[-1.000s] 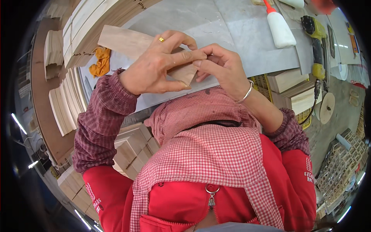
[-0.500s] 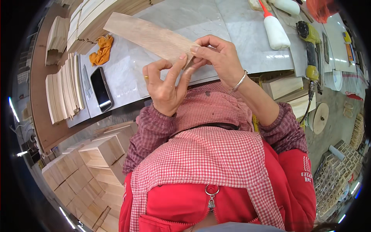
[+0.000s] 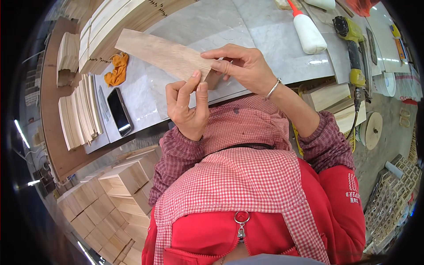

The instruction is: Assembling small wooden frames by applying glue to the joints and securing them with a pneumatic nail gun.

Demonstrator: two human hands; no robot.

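Note:
A thin, pale wooden board (image 3: 161, 53) slants over the grey tabletop, its near end between my two hands. My left hand (image 3: 189, 104) pinches the near corner of this end between thumb and forefinger. From the other side, my right hand (image 3: 243, 66) grips the same end, its forefinger on the top face and its thumb at the edge. A short wooden face (image 3: 213, 80) shows below this end, at an angle to the board; whether it is a separate piece I cannot tell. The remaining right fingers are partly hidden behind the wood.
A black phone (image 3: 118, 110) and an orange cloth (image 3: 116, 70) lie left, near stacked wooden strips (image 3: 79, 112). Long boards (image 3: 119, 26) are piled behind. At right are a white glue bottle (image 3: 309, 35) and a yellow-black power tool (image 3: 352, 44). Wooden boxes (image 3: 128, 176) stand below left.
The near end of the board has come slightly left and toward me. My right forefinger has stretched out along its top, and my left hand has shifted slightly lower.

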